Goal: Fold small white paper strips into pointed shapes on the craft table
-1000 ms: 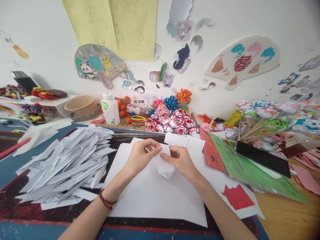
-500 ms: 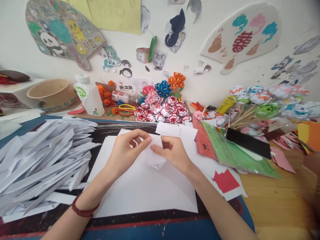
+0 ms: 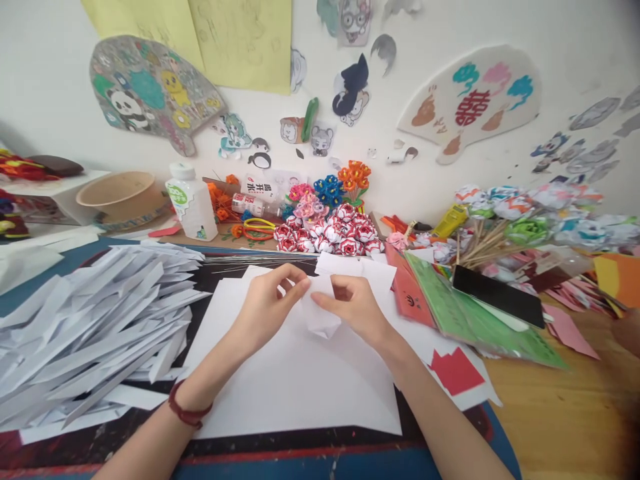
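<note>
Between my two hands is a small folded piece of white paper (image 3: 321, 319), held upright with its pointed lower end hanging above a large white sheet (image 3: 300, 393). My left hand (image 3: 275, 300) pinches its upper left edge with thumb and forefinger. On the other side, my right hand (image 3: 357, 307) grips it, thumb in front and fingers behind. The fingers behind the paper are partly hidden. To the left of my left hand lies a big heap of folded white paper strips (image 3: 100, 327).
Red-and-white paper flowers (image 3: 345, 230) and a white bottle (image 3: 193, 203) stand along the wall. On the right are a black phone (image 3: 497, 297), a green packet (image 3: 465, 307), red paper (image 3: 456, 371) and flowers on sticks (image 3: 480, 233). Part of another person's hand (image 3: 627, 331) shows at the right edge.
The view has shifted, so the scene sits slightly lower and mostly further right. Both hands keep their grip on the folded paper. The blurred hand at the right edge shows less now.
</note>
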Demonstrator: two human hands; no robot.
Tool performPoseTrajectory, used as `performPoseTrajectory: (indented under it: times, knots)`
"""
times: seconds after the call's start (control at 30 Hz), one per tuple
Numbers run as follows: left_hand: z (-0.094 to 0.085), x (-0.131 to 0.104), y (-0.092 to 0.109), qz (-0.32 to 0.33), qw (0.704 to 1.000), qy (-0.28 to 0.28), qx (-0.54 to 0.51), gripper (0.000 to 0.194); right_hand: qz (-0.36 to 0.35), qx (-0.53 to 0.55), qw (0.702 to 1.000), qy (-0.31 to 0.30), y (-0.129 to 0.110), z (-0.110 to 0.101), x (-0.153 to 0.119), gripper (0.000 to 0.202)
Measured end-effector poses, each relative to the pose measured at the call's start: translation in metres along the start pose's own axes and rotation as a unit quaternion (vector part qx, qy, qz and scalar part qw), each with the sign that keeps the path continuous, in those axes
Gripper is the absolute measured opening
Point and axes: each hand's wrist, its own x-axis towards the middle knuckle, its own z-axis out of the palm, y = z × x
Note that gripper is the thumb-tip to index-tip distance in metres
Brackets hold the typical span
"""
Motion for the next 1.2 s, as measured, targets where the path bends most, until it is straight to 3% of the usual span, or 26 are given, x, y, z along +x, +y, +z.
performPoseTrajectory:
  times: [0.2, 0.43, 0.7, 0.9, 1.2]
  knots:
    - [0.005, -0.003, 0.000, 0.011, 1.000, -0.008, 0.014, 0.017, 0.044, 0.080, 0.994, -0.067, 0.000, 0.002, 0.002, 0.024]
    - [0.006, -0.003, 0.001, -0.003, 1.000, -0.022, 0.003, 0.014, 0.055, 0.144, 0.987, -0.042, 0.004, 0.003, 0.002, 0.023]
    - [0.001, -0.003, 0.000, 0.010, 0.999, -0.036, 0.007, 0.012, -0.011, 0.016, 0.998, -0.054, 0.006, 0.003, 0.002, 0.030]
    - [0.001, -0.001, -0.001, -0.013, 0.998, -0.055, -0.016, 0.016, 0.004, 0.022, 0.999, -0.043, 0.008, -0.002, 0.001, 0.028]
    - [0.004, -0.006, 0.001, 0.013, 0.998, -0.063, 0.025, 0.016, -0.015, -0.020, 0.999, -0.048, 0.008, -0.006, 0.004, 0.029]
